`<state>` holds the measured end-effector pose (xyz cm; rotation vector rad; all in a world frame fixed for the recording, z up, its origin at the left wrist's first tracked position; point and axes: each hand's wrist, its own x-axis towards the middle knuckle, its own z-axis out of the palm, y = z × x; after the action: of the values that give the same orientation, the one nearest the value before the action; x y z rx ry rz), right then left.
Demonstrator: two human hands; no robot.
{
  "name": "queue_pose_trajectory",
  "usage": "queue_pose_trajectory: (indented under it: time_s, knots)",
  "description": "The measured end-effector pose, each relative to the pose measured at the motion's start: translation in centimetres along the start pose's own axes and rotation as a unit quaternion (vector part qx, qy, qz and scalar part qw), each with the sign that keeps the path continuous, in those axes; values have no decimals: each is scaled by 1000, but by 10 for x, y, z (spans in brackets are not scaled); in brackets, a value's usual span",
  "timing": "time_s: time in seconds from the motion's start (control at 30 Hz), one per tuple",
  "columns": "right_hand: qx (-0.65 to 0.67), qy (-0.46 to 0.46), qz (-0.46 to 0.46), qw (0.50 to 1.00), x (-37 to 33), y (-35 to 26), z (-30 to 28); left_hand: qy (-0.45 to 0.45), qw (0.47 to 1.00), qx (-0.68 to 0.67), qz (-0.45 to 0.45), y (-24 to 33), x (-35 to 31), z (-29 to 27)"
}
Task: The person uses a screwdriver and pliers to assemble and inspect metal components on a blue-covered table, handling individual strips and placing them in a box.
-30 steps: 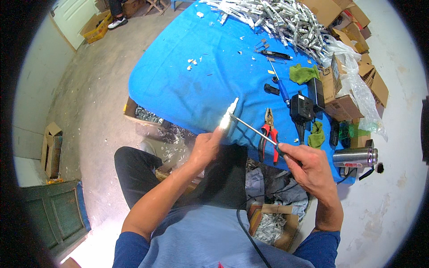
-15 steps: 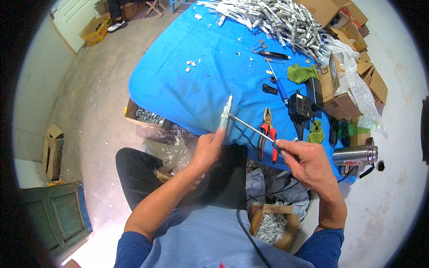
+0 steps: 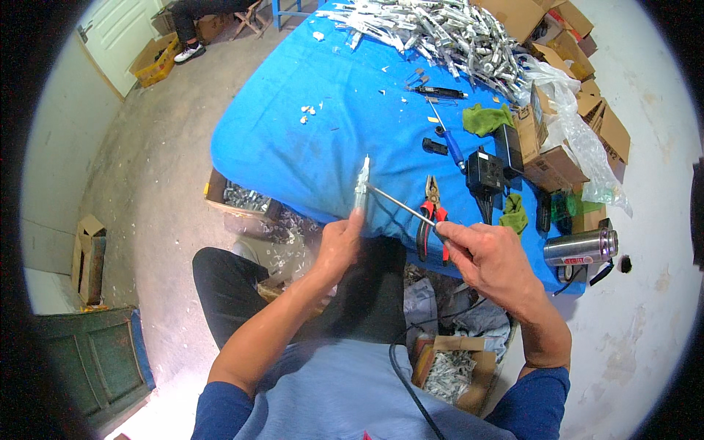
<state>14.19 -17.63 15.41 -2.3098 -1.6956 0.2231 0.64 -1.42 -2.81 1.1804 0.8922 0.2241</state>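
Note:
My left hand (image 3: 341,238) is closed round the lower end of a slim, whitish-clear part with a narrow pointed tip (image 3: 362,183); its exact kind cannot be made out. It is held upright over the near edge of the blue cloth. In my right hand (image 3: 484,257) is a screwdriver (image 3: 400,204), its handle mostly hidden by my fingers. The thin metal shaft slants up to the left, and its tip meets the side of the whitish part. Red-handled pliers (image 3: 431,213) lie on the cloth just behind my right fingers.
A big pile of similar whitish parts (image 3: 447,33) covers the table's far end. To the right lie a blue-handled screwdriver (image 3: 453,147), a black adapter (image 3: 485,172), green rags (image 3: 487,119), a steel flask (image 3: 583,249) and cardboard boxes (image 3: 550,169). Below stands a box of parts (image 3: 449,374).
Both hands have shifted slightly left in the picture, the right one with the screwdriver a bit more. The screwdriver tip stays against the whitish part. The whole view has moved a little too.

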Motion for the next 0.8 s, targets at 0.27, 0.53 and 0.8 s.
queue_pose_trajectory:
  time_s: [0.27,0.53,0.8]
  knots:
    - [246,-64,161,954,10,32,1,-17,1000,-17,11,-8,5,-1]
    - [90,35,3,995,-9,29,25,-9,1000,-10,-6,-2,1,-3]
    - [1,23,-30,999,-5,14,13,-64,987,-108,-104,4,6,-13]
